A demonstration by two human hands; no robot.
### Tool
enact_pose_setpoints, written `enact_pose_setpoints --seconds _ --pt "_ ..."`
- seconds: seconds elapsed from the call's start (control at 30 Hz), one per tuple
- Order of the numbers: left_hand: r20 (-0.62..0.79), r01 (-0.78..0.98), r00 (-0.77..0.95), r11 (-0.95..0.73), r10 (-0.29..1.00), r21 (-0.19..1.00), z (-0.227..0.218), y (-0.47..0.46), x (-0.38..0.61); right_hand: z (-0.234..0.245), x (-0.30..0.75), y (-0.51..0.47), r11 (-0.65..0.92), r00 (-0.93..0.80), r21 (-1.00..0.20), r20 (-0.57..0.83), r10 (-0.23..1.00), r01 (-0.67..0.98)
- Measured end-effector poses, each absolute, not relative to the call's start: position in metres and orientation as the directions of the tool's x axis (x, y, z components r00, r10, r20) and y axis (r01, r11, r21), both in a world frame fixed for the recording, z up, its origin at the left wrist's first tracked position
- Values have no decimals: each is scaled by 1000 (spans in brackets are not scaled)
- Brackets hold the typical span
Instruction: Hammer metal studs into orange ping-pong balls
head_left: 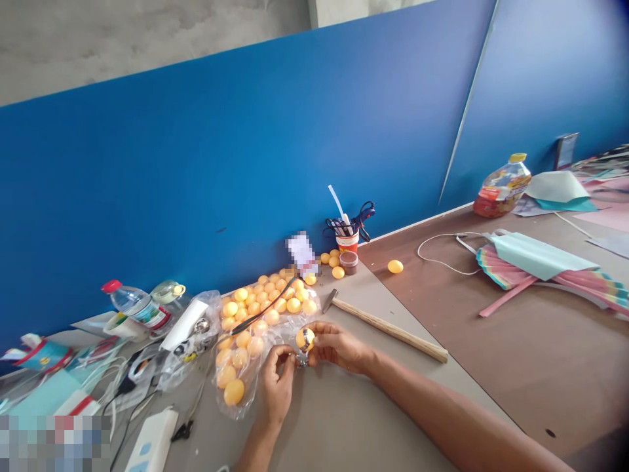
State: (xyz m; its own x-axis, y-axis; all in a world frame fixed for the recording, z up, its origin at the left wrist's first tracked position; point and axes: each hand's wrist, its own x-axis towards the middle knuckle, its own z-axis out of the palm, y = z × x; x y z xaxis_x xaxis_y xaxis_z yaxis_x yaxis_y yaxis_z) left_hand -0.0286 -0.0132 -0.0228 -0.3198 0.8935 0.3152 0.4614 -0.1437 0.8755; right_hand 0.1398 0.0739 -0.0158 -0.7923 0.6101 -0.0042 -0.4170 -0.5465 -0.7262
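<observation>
In my right hand (pixel 339 346) is an orange ping-pong ball (pixel 304 337), gripped between thumb and fingers. A dark, shiny patch or fitting shows on the ball's side. Just below it is a small shiny metallic piece (pixel 302 360) between my two hands; its exact shape is too small to tell. My left hand (pixel 279 381) is closed in a pinch, fingertips at that piece, and what lies between them is hard to see. Behind my hands spreads a clear plastic bag of orange balls (pixel 255 347). A hammer (pixel 388 326) with a wooden handle lies right of my right hand.
Left are a power strip (pixel 152 442), tangled cables and a red-capped bottle (pixel 142 308). A cup of pens and tools (pixel 348 241), a small round jar (pixel 348 263) and loose balls stand by the blue partition (pixel 196 183). Right lie masks, a pink fan-like item and a juice bottle (pixel 502 187).
</observation>
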Motion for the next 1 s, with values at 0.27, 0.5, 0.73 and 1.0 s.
enact_pose_setpoints --seconds 0.27,0.5,0.73,1.0 --pt "334 432 -285 -191 898 882 -21 -14 -28 -16 140 73 -567 -825 -755 -61 561 -330" --pt "340 357 -269 -235 901 904 -13 -15 -25 -20 137 73 -604 -868 -771 -143 476 -204" --pt "172 91 -249 -153 953 984 -2 -18 -16 -16 136 72 -676 -904 -737 -275 326 -20" --pt "136 151 -178 -110 975 982 -5 -20 -10 -14 135 69 -694 -870 -719 -318 377 -38"
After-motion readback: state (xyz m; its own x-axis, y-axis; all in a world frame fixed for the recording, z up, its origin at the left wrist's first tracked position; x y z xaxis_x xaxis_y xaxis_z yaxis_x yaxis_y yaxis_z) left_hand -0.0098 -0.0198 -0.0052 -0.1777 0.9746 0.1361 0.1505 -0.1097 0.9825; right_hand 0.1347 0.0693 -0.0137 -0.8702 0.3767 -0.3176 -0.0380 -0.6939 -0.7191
